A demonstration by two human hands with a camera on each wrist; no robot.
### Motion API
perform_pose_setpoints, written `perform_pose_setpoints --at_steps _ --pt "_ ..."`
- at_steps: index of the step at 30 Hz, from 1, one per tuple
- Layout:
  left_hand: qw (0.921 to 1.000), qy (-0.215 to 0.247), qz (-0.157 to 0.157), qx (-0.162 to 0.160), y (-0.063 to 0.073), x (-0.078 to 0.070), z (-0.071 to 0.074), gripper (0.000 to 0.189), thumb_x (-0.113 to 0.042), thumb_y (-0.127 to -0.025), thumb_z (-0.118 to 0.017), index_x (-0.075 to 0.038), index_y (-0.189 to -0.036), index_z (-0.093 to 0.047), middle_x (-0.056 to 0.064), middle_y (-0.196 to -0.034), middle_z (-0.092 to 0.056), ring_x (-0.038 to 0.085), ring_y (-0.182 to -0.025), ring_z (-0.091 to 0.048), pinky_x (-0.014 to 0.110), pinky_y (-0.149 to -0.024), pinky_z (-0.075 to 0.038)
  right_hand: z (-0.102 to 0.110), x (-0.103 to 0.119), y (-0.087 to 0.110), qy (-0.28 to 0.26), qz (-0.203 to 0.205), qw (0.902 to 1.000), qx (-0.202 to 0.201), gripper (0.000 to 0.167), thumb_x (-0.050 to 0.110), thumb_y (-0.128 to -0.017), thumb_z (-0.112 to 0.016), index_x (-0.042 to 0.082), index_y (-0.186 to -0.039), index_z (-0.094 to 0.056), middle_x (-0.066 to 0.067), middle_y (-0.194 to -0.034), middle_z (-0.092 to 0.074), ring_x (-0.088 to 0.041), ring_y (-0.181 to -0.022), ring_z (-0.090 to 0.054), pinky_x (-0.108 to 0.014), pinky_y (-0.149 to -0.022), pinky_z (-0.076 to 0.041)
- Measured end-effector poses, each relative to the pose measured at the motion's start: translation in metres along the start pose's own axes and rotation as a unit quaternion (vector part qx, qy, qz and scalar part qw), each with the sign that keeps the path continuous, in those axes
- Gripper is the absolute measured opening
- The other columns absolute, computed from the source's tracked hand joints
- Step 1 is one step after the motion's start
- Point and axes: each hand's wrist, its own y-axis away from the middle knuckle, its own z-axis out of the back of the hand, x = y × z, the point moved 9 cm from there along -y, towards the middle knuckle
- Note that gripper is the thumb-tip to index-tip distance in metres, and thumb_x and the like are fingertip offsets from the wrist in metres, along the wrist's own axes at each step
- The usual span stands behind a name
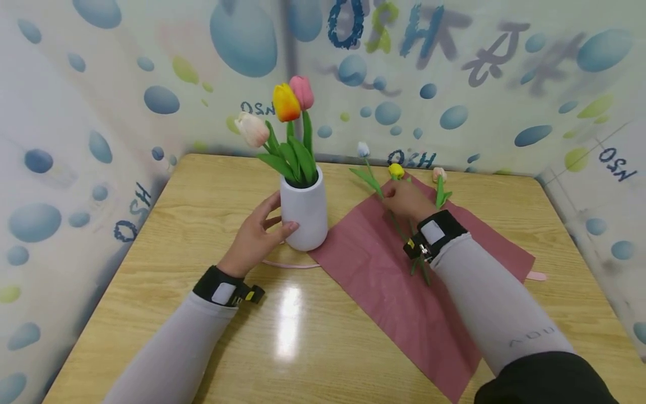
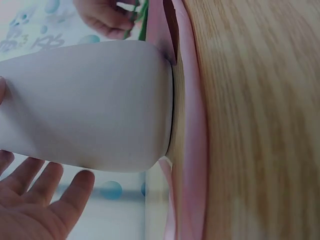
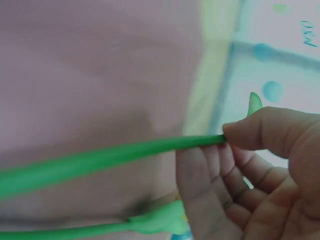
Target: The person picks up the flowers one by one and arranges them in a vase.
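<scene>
My left hand holds the side of a white vase, thumb in front and fingers round the left side. In the vase stand a pale pink tulip, an orange-yellow tulip and a pink tulip. Over the paper, my right hand pinches the green stem of a whitish-blue tulip between thumb and fingers. Just beyond that hand is a yellow tulip, its stem partly hidden by the hand and wrist. A light pink tulip lies to its right.
Dark pink wrapping paper covers the right part of the wooden table, its corner close to the vase. A pink ribbon runs beside the vase base. Behind the table hangs a patterned curtain.
</scene>
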Motion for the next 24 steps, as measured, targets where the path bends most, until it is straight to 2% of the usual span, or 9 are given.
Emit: perform_pose_setpoints --at_steps 2,5,8,13,19,22,24 --pt "1.0 -0.002 0.002 0.003 0.0 0.001 -0.001 0.076 -0.039 -0.096 -0.075 -0.034 -0.16 -0.036 -0.005 -0.164 -0.042 0.022 -0.15 -0.041 0.056 -0.117 -0.043 0.004 0.008 0.004 -0.032 0.021 0.9993 0.001 0.019 0.017 -0.102 -0.057 0.001 -0.108 -0.066 -0.005 -0.088 -0.058 -0.017 -0.074 -0.054 -0.027 -0.064 -0.043" --pt "1.0 -0.003 0.002 0.003 0.0 0.001 -0.001 0.075 -0.04 -0.096 -0.075 -0.034 -0.16 -0.037 -0.005 -0.163 -0.043 0.022 -0.149 -0.043 0.056 -0.116 -0.044 0.009 0.02 0.013 -0.109 0.045 0.9929 0.014 0.031 0.017 -0.105 -0.056 -0.001 -0.129 -0.061 -0.014 -0.115 -0.063 -0.021 -0.092 -0.062 -0.03 -0.076 -0.054" --pt "1.0 -0.004 -0.003 0.002 0.001 0.0 -0.001 0.074 -0.04 -0.096 -0.075 -0.033 -0.16 -0.037 -0.005 -0.162 -0.043 0.022 -0.148 -0.044 0.056 -0.115 -0.045 0.014 0.033 0.024 -0.182 0.071 0.9806 0.015 0.029 0.015 -0.106 -0.056 -0.002 -0.13 -0.057 -0.02 -0.121 -0.061 -0.022 -0.1 -0.064 -0.033 -0.083 -0.059" --pt "0.9999 -0.001 -0.008 -0.007 0.002 -0.001 0.0 0.074 -0.038 -0.095 -0.077 -0.031 -0.159 -0.039 -0.004 -0.16 -0.046 0.023 -0.145 -0.046 0.057 -0.114 -0.046 0.024 0.054 0.043 -0.268 0.111 0.9566 -0.02 0.023 0.014 -0.105 -0.059 -0.001 -0.123 -0.058 -0.01 -0.109 -0.063 -0.016 -0.094 -0.066 -0.03 -0.08 -0.061" --pt "0.9998 0.01 -0.008 -0.014 0.003 -0.001 0.0 0.076 -0.036 -0.094 -0.078 -0.031 -0.159 -0.039 -0.004 -0.158 -0.047 0.023 -0.144 -0.047 0.056 -0.113 -0.046 0.026 0.063 0.059 -0.397 0.096 0.9099 -0.074 0.018 0.015 -0.104 -0.063 0.004 -0.117 -0.059 -0.002 -0.099 -0.062 -0.015 -0.084 -0.067 -0.03 -0.077 -0.062" --pt "0.9998 0.011 -0.012 -0.015 0.002 -0.003 -0.002 0.076 -0.035 -0.094 -0.078 -0.031 -0.159 -0.039 -0.003 -0.159 -0.047 0.024 -0.144 -0.047 0.056 -0.113 -0.046 0.025 0.064 0.066 -0.455 0.094 0.8798 -0.099 0.013 0.015 -0.103 -0.064 0.006 -0.112 -0.059 -0.001 -0.096 -0.063 -0.013 -0.08 -0.068 -0.028 -0.075 -0.062" --pt "0.9997 0.012 -0.015 -0.015 0.002 -0.004 -0.003 0.076 -0.034 -0.094 -0.079 -0.03 -0.159 -0.039 -0.002 -0.159 -0.047 0.024 -0.144 -0.048 0.056 -0.113 -0.047 0.024 0.064 0.07 -0.501 0.096 0.853 -0.11 0.01 0.014 -0.104 -0.064 0.008 -0.109 -0.059 -0.002 -0.095 -0.063 -0.013 -0.076 -0.068 -0.027 -0.074 -0.062"
